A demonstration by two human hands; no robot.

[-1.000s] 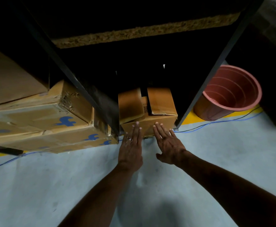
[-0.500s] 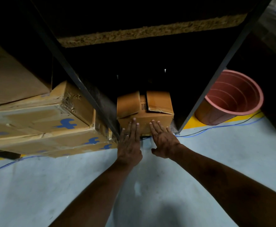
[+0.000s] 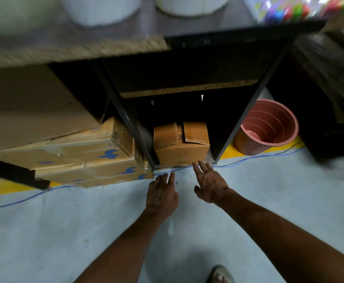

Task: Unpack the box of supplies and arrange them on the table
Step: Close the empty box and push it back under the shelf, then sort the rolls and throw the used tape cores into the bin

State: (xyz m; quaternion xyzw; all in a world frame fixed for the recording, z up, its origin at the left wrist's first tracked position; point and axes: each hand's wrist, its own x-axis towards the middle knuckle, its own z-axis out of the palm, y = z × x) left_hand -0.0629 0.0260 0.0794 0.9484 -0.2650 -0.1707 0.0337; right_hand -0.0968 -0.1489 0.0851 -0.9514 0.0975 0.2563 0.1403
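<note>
A small brown cardboard box (image 3: 182, 153) sits on the floor under the table, between two dark metal legs, its top flaps loosely folded. My left hand (image 3: 162, 194) hovers over the floor just in front of the box, fingers straight, a ring on one finger, holding nothing. My right hand (image 3: 210, 181) is beside it with fingers spread; its fingertips reach the lower front edge of the box. The table top (image 3: 75, 48) runs across the upper part of the view, blurred, with white round objects (image 3: 101, 9) on it.
Stacked flat cardboard boxes with blue logos (image 3: 75, 158) lie under the table at left. A pink plastic bucket (image 3: 267, 127) stands at right. Blue and black cables (image 3: 259, 156) run along the floor by a yellow line. A colourful packet (image 3: 301, 8) lies on the table's right end.
Both hands have drawn back from the box's front face toward me; the left no longer touches it. The camera has risen, so the table top now shows.
</note>
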